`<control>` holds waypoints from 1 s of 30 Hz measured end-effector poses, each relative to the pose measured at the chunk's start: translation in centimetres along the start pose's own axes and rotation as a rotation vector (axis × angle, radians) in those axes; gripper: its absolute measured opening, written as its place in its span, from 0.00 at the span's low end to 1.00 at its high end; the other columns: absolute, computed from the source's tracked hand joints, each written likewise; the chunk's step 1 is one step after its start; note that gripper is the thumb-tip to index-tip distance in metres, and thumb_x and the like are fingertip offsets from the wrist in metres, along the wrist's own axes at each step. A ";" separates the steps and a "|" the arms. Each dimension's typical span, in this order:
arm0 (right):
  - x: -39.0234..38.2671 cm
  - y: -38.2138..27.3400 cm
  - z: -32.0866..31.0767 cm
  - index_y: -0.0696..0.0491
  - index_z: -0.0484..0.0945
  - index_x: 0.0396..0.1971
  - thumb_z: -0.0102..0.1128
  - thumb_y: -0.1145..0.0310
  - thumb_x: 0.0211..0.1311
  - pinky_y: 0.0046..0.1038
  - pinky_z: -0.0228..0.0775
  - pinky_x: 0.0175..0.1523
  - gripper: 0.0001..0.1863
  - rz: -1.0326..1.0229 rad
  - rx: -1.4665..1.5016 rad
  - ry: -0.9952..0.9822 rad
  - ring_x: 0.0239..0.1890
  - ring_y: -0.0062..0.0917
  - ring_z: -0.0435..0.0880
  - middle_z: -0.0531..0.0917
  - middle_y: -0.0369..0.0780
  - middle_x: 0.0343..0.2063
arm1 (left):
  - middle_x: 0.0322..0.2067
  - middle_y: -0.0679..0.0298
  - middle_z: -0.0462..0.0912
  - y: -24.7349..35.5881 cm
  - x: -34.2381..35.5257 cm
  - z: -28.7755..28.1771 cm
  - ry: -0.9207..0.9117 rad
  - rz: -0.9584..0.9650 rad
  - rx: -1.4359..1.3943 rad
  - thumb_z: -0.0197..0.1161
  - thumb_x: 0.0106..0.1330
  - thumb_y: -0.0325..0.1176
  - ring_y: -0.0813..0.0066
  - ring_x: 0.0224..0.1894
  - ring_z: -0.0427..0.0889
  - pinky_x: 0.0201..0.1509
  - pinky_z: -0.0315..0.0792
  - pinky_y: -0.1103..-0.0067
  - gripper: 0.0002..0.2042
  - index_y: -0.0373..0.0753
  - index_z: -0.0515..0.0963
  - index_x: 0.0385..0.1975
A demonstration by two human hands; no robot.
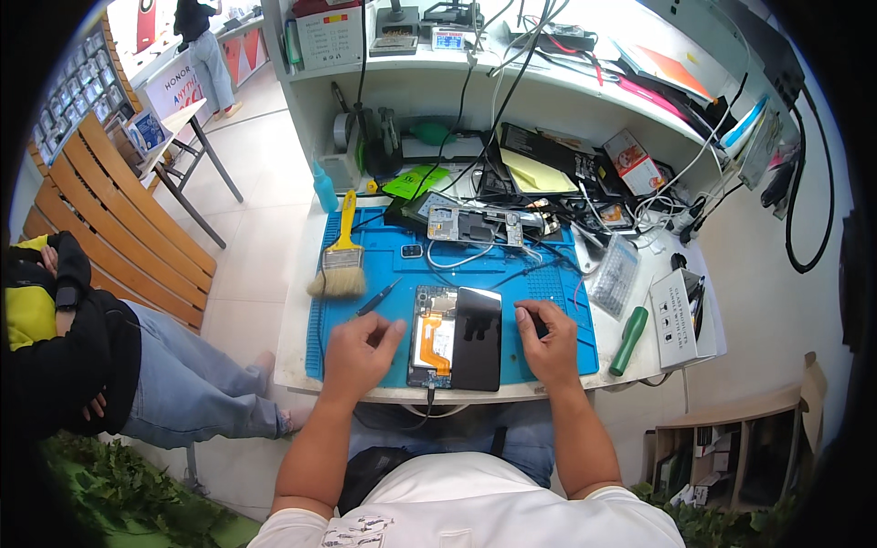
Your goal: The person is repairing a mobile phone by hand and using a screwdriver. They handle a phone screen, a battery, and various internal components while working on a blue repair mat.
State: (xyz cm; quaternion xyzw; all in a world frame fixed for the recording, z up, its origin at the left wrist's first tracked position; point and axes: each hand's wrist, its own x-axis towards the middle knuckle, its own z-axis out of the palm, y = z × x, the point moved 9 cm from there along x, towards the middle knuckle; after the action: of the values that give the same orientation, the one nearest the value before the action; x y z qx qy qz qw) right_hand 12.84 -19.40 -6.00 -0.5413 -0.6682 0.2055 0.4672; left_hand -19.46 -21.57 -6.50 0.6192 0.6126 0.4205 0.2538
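An opened smartphone (pixel 425 365) lies on the blue work mat (pixel 379 265), its battery and orange ribbon cable showing. Its glossy black panel (pixel 480 342) lies alongside on the right. A dark cable (pixel 430 398) meets the phone's near edge. Left of the phone is my left hand (pixel 361 356), fingers curled together. A slim dark pen-like tool (pixel 376 298) extends beyond its knuckles; whether the fingers touch it is unclear. My right hand (pixel 551 347) is closed at the panel's right, apart from it. Something dark shows by its fingers, too small to name.
A yellow-handled brush (pixel 343 247) and blue bottle (pixel 324 187) stand at the mat's left. Phone parts (pixel 475 226) and tangled cables crowd the back. At right are a green-handled tool (pixel 629 342) and white box (pixel 681 320). A seated person (pixel 82 338) is at far left.
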 end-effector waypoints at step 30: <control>0.0 1.7 0.5 0.59 0.75 0.24 0.52 0.87 0.56 0.39 0.71 0.44 0.08 -0.074 0.053 -0.070 0.33 0.41 0.83 0.83 0.45 0.26 | 0.24 0.61 0.88 -0.1 -0.2 0.5 -0.006 0.069 0.019 0.80 0.74 0.40 0.80 0.24 0.80 0.30 0.72 0.77 0.15 0.32 0.89 0.33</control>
State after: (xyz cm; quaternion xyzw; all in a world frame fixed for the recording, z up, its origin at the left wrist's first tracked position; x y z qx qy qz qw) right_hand 13.30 -18.71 -7.58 -0.4963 -0.6980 0.2245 0.4649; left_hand -19.04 -21.68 -6.91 0.6435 0.5942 0.4215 0.2351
